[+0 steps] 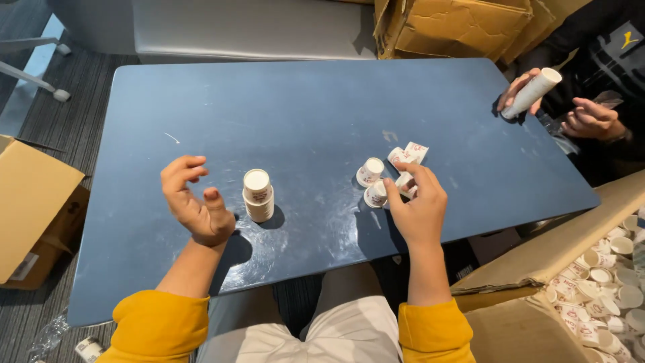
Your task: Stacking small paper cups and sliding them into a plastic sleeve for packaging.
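Right hand (418,207) pinches one of four loose small paper cups (370,172) lying at table (302,107) centre; left hand (195,202) hovers half-curled, holding nothing, at nine o'clock of one upturned cup stack (258,195). At two o'clock, another person's hands (521,91) hold a stack.

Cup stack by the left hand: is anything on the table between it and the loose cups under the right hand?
Nothing visible. Bare blue table lies between the cup stack and the loose cups that the right hand touches; the left hand is open beside the stack.
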